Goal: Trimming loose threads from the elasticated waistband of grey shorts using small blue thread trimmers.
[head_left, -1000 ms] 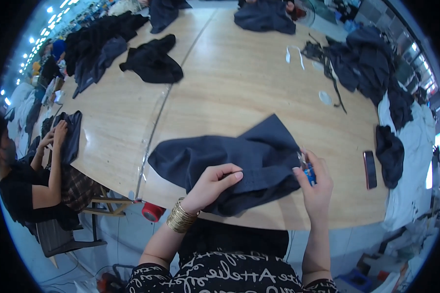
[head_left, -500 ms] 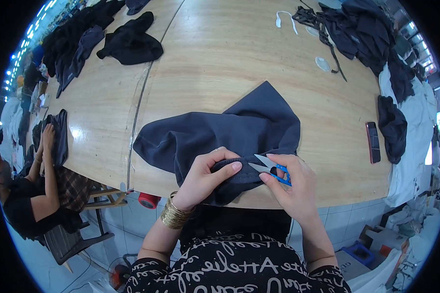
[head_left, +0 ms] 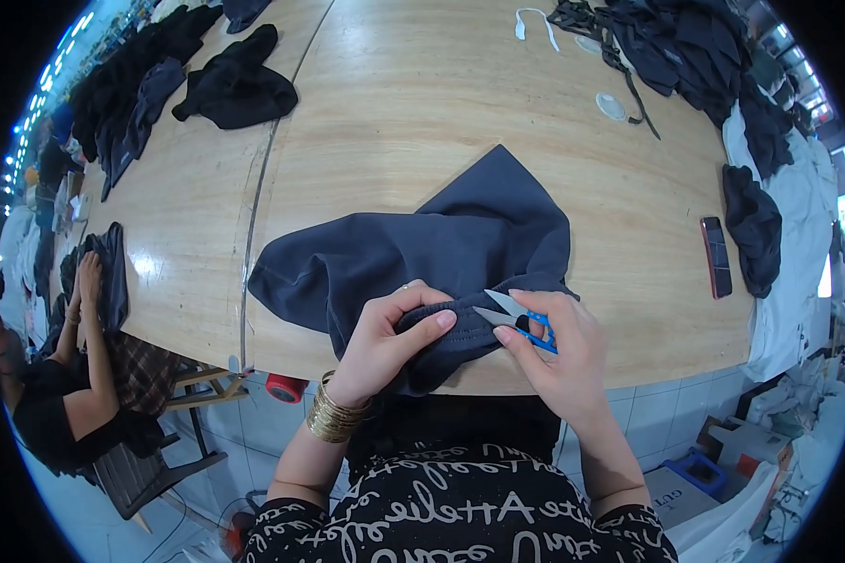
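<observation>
A dark grey-blue garment [head_left: 385,249] lies on the table in front of me, its gathered, stitched waistband at the near edge. My left hand [head_left: 399,333] pinches that waistband between thumb and fingers. Blue-handled thread snips [head_left: 545,336] are held in my right hand [head_left: 563,347], with thumb and fingers around the handle. Their two pointed blades are spread apart and point left, over the waistband just right of my left thumb. Whether a thread lies between the blades is too small to tell.
A phone [head_left: 715,257] lies at the right, beside a dark bundled cloth [head_left: 752,230]. Dark garments are heaped at the far right [head_left: 681,42] and far left [head_left: 141,84]. A black cloth piece [head_left: 239,84] lies nearer. At the left, a co-worker [head_left: 75,375] handles dark fabric.
The whole view has shifted slightly. Both hands keep their grips, and the snips' blades stay spread over the waistband, a little further along it toward the left.
</observation>
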The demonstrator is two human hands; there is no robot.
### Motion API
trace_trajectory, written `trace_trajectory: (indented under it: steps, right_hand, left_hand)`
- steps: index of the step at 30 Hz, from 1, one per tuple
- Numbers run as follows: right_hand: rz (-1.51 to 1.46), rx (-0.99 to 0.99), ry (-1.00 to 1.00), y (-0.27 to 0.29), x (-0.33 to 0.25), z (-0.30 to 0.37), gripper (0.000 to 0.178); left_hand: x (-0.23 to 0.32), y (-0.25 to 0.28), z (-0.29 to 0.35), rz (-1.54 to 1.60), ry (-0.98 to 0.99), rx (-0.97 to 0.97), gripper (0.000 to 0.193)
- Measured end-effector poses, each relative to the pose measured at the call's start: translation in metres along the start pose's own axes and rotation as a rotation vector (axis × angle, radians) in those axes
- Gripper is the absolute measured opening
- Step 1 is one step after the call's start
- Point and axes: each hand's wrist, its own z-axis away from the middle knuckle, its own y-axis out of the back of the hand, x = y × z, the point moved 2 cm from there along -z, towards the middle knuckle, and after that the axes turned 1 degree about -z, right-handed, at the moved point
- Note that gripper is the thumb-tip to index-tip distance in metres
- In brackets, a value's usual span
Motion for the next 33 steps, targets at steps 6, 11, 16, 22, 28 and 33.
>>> trace_trajectory:
  steps: [6, 11, 16, 22, 28, 33]
  right_hand:
    - [-0.621, 0.062, -0.333, -0.001, 0.000, 0.000, 0.029]
    - [-0.306, -0.015, -0.089, -0.009, -0.006, -0.005, 0.021]
    - [-0.283, -0.015, -0.068, -0.011, -0.008, -0.011, 0.021]
    - [-0.247, -0.074, -0.062, -0.014, -0.006, -0.010, 0.020]
    - [-0.630, -0.140, -0.366, -0.009, 0.000, -0.011, 0.012]
    - [-0.428, -0.106, -0.212, 0.006, 0.001, -0.012, 0.020]
  left_hand:
    - [0.001, -0.002, 0.000, 0.045, 0.019, 0.008, 0.015]
    - [0.003, -0.007, 0.002, 0.116, 0.058, 0.000, 0.014]
    - [0.004, -0.008, 0.003, 0.076, -0.001, 0.008, 0.015]
    - [0.003, -0.008, 0.002, -0.125, -0.124, -0.002, 0.015]
    - [0.010, -0.011, 0.001, 0.091, 0.041, 0.004, 0.014]
    - [0.007, -0.011, 0.000, 0.221, 0.102, -0.006, 0.013]
